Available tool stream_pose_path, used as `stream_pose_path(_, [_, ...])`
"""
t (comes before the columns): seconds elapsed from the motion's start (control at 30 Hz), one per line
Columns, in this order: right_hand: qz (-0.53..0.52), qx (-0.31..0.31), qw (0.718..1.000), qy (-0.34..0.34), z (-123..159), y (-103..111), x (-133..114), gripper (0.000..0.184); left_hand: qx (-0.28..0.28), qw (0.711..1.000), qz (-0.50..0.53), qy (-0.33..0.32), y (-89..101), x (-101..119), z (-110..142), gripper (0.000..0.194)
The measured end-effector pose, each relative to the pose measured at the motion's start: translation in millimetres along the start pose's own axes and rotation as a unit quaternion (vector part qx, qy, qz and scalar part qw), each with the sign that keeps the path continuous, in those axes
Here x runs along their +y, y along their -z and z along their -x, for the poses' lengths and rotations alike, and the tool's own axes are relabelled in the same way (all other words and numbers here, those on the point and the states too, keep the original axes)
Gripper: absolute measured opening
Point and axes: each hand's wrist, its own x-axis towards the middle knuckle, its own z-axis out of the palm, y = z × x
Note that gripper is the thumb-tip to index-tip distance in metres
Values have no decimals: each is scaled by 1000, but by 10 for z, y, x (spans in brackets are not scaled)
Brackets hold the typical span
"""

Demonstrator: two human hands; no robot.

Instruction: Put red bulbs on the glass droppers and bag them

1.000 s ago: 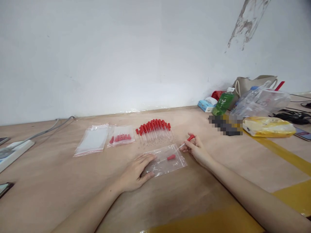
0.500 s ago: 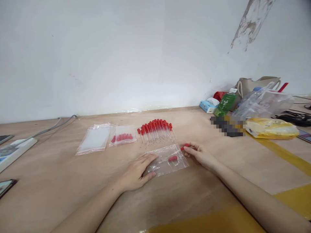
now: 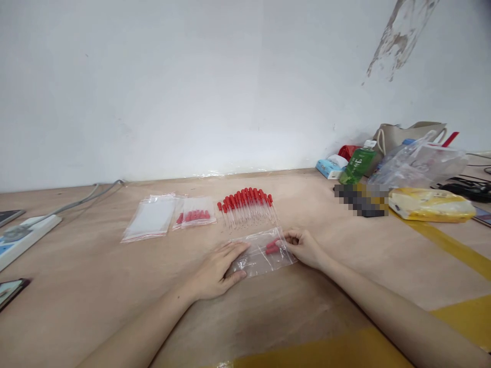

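Observation:
A clear zip bag point(image 3: 255, 263) lies flat on the table between my hands. Inside its right part are two red rubber bulbs point(image 3: 272, 250), one above the other. My left hand point(image 3: 220, 268) rests on the bag's left end, fingers and thumb spread apart. At the right end, my right hand point(image 3: 301, 248) has its fingers closed by the bag's edge, on the upper red bulb; the fingertips are partly hidden. Beyond the bag lies a fanned row of glass droppers point(image 3: 247, 204) with red bulbs. Left of them are filled bags point(image 3: 197, 212) holding several red bulbs.
Flat bags point(image 3: 149, 219) are stacked at the left, near a power strip point(image 3: 26, 237) with a grey cable and a phone point(image 3: 11, 292). At the right stand a green bottle point(image 3: 358, 163), a tissue box point(image 3: 330, 167), a plastic bag point(image 3: 422, 161) and a yellow pack point(image 3: 431, 204).
My right hand has moved slightly left, taking the second red bulb from outside the bag's right edge in beside the first. My left hand stays in place.

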Motion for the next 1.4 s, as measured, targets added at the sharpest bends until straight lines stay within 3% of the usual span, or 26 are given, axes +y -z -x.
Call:
stream_pose_path(0.1, [-1,-47,998,31,7,27,-13,30,3,1000,2,-3,-2,3,0,51])
stream_pose_path(0.2, [-63,-61,996,-21,-57,97,58,29,5,1000,1,-3,-3,2,0,50])
stream_pose_path(0.27, [-52,-10,996,-72,-177,160,125,28,3,1000,-3,-3,-4,-4,-1,51])
stream_pose_path(0.37, [84,113,981,-130,-480,249,205,24,-1,1000,-8,-10,-11,-24,-4,50])
stream_pose_path(0.43, [163,147,964,-150,-729,283,237,24,-4,1000,-7,-16,-18,-39,-6,48])
stream_pose_path(0.6, [218,139,950,-175,-1228,270,252,23,-10,1000,-2,-19,-28,-59,-9,47])
stream_pose_path(0.8, [253,102,937,-218,-1405,231,157,18,-11,1000,2,-22,-24,-59,-9,47])
stream_pose_path(0.93, [236,111,941,-214,-1324,291,116,25,-4,1000,11,-24,-22,-56,-10,47])
stream_pose_path(1.03, [204,120,952,-193,-1084,356,144,38,-3,1000,11,-25,-18,-53,-13,46])
stream_pose_path(1.1, [141,122,966,-176,-844,369,181,48,-5,1000,8,-24,-16,-52,-14,46])
stream_pose_path(1.13, [24,139,978,-152,-715,361,198,55,-4,1000,7,-24,-16,-51,-14,46])
stream_pose_path(1.23, [-222,189,952,-98,-370,293,216,68,-2,1000,9,-25,-20,-55,-13,46])
stream_pose_path(1.3, [-267,219,935,-82,-229,235,197,70,1,1000,12,-24,-23,-62,-13,46])
stream_pose_path(1.4, [-251,244,933,-82,-159,166,158,67,1,1000,12,-23,-23,-73,-13,46])
